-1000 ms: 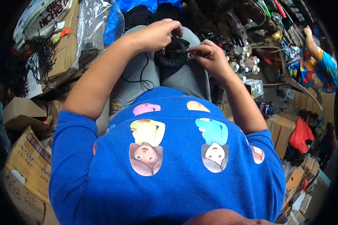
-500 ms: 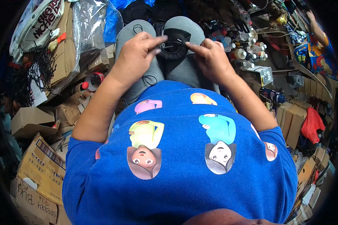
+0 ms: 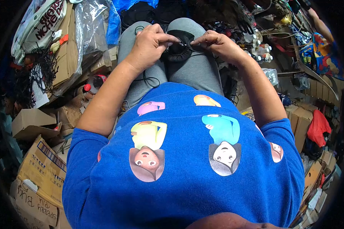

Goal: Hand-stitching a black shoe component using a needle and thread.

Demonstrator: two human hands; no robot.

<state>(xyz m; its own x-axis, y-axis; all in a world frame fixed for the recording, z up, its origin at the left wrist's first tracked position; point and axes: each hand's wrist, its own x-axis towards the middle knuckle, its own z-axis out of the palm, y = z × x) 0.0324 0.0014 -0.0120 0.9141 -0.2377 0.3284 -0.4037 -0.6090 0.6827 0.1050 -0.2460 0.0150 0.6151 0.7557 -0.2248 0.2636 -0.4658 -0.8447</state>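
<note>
Cloth [image 3: 179, 57], black, lies between our left fingers [image 3: 167, 37] and right fingers [image 3: 203, 39]. We cannot tell whether they grip.

I am listing lettering: white bag [image 3: 36, 36], bearing bold dark capitals; yellow carton [image 3: 46, 166], carrying dark print upside down beside a striped block; brown carton [image 3: 33, 204] just below, showing handwritten black capitals.

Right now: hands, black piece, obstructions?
Left hand over black piece, right hand at its right edge. Piece on lap. Bottles off right, clear of hands.
</note>
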